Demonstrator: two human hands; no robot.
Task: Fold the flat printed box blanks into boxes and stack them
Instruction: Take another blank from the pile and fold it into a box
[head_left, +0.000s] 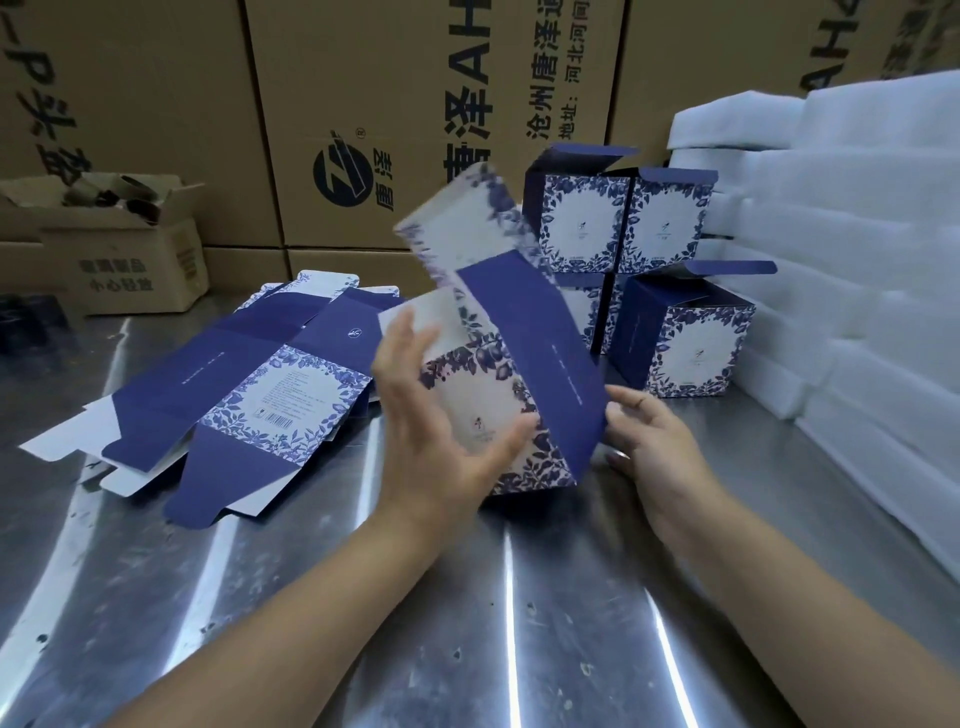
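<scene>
1. Table (467, 597) of bright steel carries everything. Foam (841, 234) is heaped along its 3 o'clock side.
2. Boxes (623, 228), already folded, stand stacked at 1 o'clock with lids up, just beside the foam.
3. Pile (249, 374) of flat blanks lies at 9 o'clock.
4. Blank (540, 332) is held above the table at centre, half opened into a sleeve. Its long axis tilts from 5 o'clock up to 11 o'clock. A plain blue panel faces 3 o'clock and a white panel wreathed in blue leaves faces the person. Loose end flaps at 11 o'clock are blurred.
5. Left hand (436, 431) lies at 8 o'clock of the blank, fingers straight and spread, thumb pressed flat on the leafy panel.
6. Right hand (660, 447) sits at 4 o'clock, its loosely bent fingers meeting the blue panel's lower edge. Whether they pinch it cannot be told.
7. Squaring the sleeve probably turns on both hands pushing toward each other across the short axis. The left hand has the fuller contact.
</scene>
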